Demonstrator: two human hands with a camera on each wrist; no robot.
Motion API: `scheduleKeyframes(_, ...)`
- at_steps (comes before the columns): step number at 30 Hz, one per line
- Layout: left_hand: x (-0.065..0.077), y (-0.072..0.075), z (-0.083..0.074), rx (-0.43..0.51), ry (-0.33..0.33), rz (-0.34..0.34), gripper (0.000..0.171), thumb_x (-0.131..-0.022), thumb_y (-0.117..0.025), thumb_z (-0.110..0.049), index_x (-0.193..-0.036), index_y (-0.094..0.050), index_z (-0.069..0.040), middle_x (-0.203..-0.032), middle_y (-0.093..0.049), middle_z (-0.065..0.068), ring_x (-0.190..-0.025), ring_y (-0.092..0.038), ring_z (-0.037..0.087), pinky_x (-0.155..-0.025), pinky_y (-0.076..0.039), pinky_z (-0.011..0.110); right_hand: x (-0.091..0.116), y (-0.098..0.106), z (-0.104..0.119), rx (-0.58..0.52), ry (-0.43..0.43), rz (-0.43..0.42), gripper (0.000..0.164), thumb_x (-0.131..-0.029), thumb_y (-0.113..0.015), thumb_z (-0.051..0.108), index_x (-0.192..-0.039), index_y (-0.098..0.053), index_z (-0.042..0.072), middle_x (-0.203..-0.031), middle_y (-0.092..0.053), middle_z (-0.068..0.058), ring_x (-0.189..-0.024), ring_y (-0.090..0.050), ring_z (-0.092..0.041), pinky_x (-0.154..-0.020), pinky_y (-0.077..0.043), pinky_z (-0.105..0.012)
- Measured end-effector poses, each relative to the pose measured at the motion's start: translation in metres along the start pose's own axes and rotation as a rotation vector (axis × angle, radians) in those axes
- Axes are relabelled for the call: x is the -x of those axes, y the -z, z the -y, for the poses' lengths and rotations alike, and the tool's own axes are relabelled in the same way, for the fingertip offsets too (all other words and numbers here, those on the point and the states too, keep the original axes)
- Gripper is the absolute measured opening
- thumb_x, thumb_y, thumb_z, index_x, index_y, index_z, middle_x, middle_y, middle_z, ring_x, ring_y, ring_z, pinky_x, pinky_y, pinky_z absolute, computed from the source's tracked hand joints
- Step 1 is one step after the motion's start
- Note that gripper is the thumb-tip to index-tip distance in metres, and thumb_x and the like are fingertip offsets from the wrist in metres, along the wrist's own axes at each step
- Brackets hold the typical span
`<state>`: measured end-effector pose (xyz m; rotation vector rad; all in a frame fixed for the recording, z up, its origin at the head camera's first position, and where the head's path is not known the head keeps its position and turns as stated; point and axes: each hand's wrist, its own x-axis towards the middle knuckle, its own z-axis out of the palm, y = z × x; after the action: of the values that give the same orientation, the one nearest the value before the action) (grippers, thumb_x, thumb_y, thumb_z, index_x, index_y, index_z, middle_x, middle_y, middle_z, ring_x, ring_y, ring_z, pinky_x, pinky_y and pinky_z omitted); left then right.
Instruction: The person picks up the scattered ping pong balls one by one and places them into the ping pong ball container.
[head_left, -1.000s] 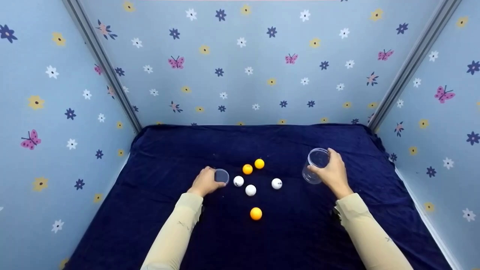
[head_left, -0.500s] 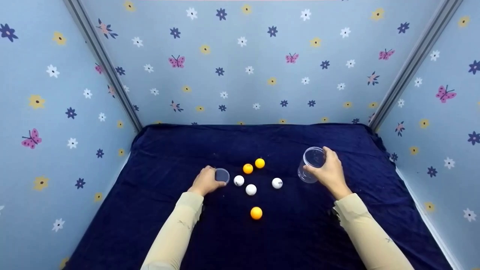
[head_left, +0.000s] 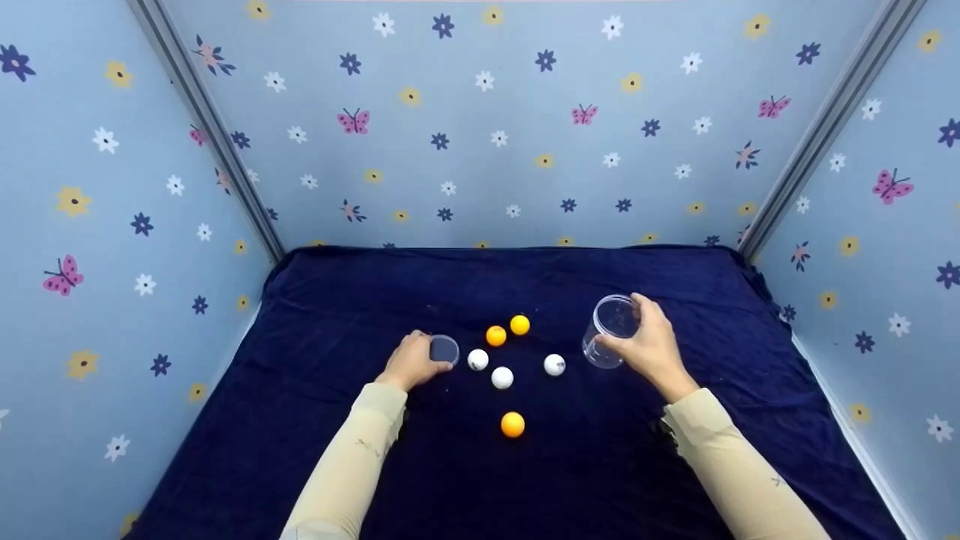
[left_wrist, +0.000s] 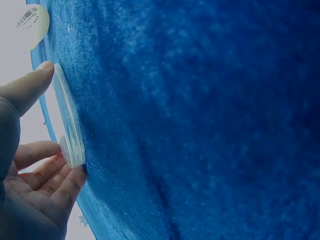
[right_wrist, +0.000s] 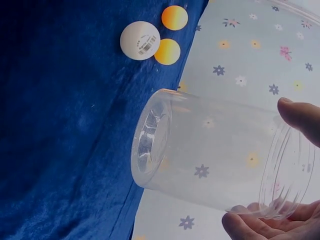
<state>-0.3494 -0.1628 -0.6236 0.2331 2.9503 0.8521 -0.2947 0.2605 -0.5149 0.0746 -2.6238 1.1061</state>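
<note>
In the head view my left hand (head_left: 411,364) holds a round clear plastic lid (head_left: 445,351) by its edge, low over the cloth. The left wrist view shows the thumb on one side of the lid (left_wrist: 71,122) and fingers on the other. My right hand (head_left: 654,349) grips a clear plastic jar (head_left: 601,346) near its open threaded rim, thumb and fingers on opposite sides. Nothing shows inside the jar. Whether its base touches the cloth, I cannot tell. Between the hands lie white ping-pong balls (head_left: 554,365) and orange ping-pong balls (head_left: 496,335).
A dark blue cloth (head_left: 585,472) covers the table. One orange ball (head_left: 513,424) lies nearer to me than the others. Flower-patterned walls (head_left: 480,172) enclose the back and both sides, with grey metal posts (head_left: 210,127) at the corners.
My right hand has carried the jar left, closer to the balls. The left hand and lid stay in place, and the balls lie where they were.
</note>
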Motion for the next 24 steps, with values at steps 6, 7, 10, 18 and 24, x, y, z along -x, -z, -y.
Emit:
scheduleKeyframes(6, 0.004, 0.001, -0.006, -0.042, 0.020, 0.006, 0.062, -0.088, -0.091, -0.034, -0.133, -0.072, 0.005, -0.131, -0.067, 0.023, -0.120, -0.064, 0.041, -0.107, -0.054, 0.053, 0.003, -0.004, 0.006, -0.012, 0.032, 0.020, 0.098, -0.074, -0.100, 0.018, -0.151, -0.049, -0.014, -0.138, -0.062, -0.036, -0.128, -0.062, -0.050, -0.113, -0.049, -0.060)
scheduleKeyframes(7, 0.004, 0.002, -0.006, -0.043, 0.021, 0.004, 0.062, -0.088, -0.091, -0.035, -0.132, -0.072, 0.005, -0.131, -0.067, 0.023, -0.120, -0.064, 0.041, -0.107, -0.054, 0.053, 0.004, -0.004, 0.007, -0.012, 0.035, 0.022, 0.098, -0.074, -0.100, 0.018, -0.151, -0.049, -0.014, -0.138, -0.062, -0.036, -0.128, -0.063, -0.050, -0.112, -0.050, -0.060)
scheduleKeyframes(10, 0.004, 0.002, -0.006, -0.035, 0.019, 0.004, 0.063, -0.088, -0.091, -0.035, -0.133, -0.072, 0.005, -0.131, -0.067, 0.023, -0.119, -0.064, 0.040, -0.106, -0.054, 0.053, 0.006, -0.006, 0.010, -0.014, 0.049, 0.030, 0.098, -0.074, -0.100, 0.018, -0.151, -0.049, -0.014, -0.136, -0.063, -0.035, -0.126, -0.064, -0.049, -0.110, -0.051, -0.060)
scheduleKeyframes(18, -0.011, -0.015, 0.019, -0.020, -0.043, -0.040, 0.068, -0.084, -0.092, -0.042, -0.129, -0.074, 0.006, -0.124, -0.068, 0.025, -0.112, -0.065, 0.042, -0.099, -0.057, 0.054, 0.010, -0.010, 0.015, -0.022, 0.081, 0.058, 0.098, -0.072, -0.101, 0.016, -0.150, -0.050, -0.014, -0.136, -0.064, -0.035, -0.122, -0.066, -0.048, -0.106, -0.054, -0.059)
scheduleKeyframes(24, -0.011, -0.013, 0.018, -0.016, -0.062, -0.046, 0.069, -0.083, -0.093, -0.043, -0.128, -0.074, 0.006, -0.124, -0.069, 0.025, -0.113, -0.067, 0.042, -0.099, -0.057, 0.054, 0.013, -0.012, 0.021, -0.018, 0.105, 0.090, 0.098, -0.072, -0.101, 0.017, -0.151, -0.050, -0.013, -0.137, -0.064, -0.033, -0.123, -0.065, -0.048, -0.106, -0.055, -0.057)
